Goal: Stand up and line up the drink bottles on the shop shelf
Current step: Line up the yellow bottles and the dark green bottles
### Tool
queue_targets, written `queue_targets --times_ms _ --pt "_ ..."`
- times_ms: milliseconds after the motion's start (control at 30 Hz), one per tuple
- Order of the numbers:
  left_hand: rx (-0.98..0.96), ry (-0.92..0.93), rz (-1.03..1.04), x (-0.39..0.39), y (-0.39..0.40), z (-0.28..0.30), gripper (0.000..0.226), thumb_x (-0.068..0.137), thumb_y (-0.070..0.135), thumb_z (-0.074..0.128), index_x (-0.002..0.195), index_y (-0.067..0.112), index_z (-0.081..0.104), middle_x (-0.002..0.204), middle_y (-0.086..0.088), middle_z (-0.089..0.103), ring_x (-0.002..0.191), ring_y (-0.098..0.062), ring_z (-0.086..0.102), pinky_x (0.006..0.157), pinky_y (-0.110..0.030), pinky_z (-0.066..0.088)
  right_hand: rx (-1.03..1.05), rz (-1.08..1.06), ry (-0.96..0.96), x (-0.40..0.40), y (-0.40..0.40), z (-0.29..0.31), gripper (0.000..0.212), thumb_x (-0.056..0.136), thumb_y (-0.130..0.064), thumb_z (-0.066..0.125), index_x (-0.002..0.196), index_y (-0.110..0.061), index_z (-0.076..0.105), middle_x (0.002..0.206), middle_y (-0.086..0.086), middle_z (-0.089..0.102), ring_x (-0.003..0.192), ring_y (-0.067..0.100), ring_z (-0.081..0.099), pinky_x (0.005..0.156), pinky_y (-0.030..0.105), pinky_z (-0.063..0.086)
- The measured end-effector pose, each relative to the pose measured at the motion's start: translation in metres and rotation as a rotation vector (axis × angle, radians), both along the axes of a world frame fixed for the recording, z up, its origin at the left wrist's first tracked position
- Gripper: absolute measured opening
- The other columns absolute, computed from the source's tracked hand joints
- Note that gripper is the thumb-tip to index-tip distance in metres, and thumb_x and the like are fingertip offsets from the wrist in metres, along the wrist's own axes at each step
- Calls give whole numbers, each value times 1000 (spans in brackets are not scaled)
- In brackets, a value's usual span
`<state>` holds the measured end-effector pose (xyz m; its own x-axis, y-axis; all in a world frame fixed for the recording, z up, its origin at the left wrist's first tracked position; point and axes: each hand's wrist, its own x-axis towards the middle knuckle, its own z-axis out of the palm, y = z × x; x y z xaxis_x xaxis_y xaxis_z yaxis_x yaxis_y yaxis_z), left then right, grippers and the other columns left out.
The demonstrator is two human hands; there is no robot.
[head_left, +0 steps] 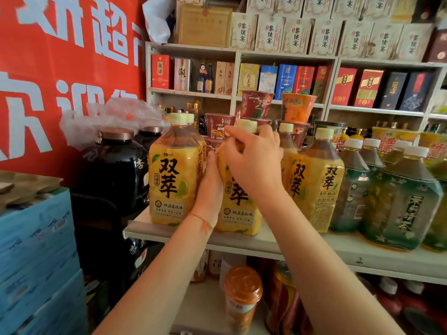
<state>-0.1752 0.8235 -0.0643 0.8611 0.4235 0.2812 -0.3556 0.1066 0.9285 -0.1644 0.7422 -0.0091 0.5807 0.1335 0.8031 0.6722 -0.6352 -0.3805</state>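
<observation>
Several yellow-labelled tea bottles stand upright along the white shelf (290, 247). The second yellow bottle (238, 209) from the left is held by both my hands. My left hand (210, 184) reaches into the gap between it and the leftmost yellow bottle (173, 175), its fingers round the held bottle's left side. My right hand (254, 158) grips that bottle's shoulder just below its pale cap. To the right stands another yellow bottle (316, 182), then green-labelled bottles (401, 201) with white caps.
Instant noodle cups (298, 107) are stacked behind the bottles. Dark ceramic jars (116, 165) stand left of the shelf, with blue cartons (38, 250) nearer me. Boxed liquor fills the back shelves (285, 81). An orange-lidded cup (243, 293) sits on the lower shelf.
</observation>
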Motion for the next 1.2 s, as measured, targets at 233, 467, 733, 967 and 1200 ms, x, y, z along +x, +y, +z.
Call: queue_targets --times_ms 233,467,733,967,1200 --pt "-39 62 -54 -5 -4 -5 66 79 86 35 113 42 70 118 8 72 117 -18 63 106 -51 47 694 356 554 6 -28 -43 62 95 -62 34 153 -42 30 156 -10 39 144 15 35 118 51 29" --pt "-8 64 -117 -18 -9 1 45 91 76 35 81 57 74 101 14 75 108 -14 66 98 -48 53 785 356 848 -1 -19 -55 75 83 -84 25 122 -35 66 119 -3 69 119 21 60 108 51 44" --pt "208 -18 54 -36 -18 9 38 103 60 28 106 58 66 107 33 65 121 -4 53 109 -36 36 669 337 780 -15 -23 -58 84 79 -87 19 132 -36 61 129 -8 65 124 14 56 110 46 41" --pt "861 -637 565 -40 -60 -11 49 94 6 53 142 0 47 150 -18 43 145 -30 36 120 -44 29 265 -129 -207 -4 -87 -45 31 94 -11 54 124 -8 60 124 8 56 112 11 46 90 20 42" --pt "508 -194 -2 -14 -112 4 46 107 28 38 153 19 35 152 9 38 142 -3 30 120 -27 25 -179 -443 179 20 -134 -15 81 87 -64 59 144 -11 36 138 13 48 131 32 41 95 40 47"
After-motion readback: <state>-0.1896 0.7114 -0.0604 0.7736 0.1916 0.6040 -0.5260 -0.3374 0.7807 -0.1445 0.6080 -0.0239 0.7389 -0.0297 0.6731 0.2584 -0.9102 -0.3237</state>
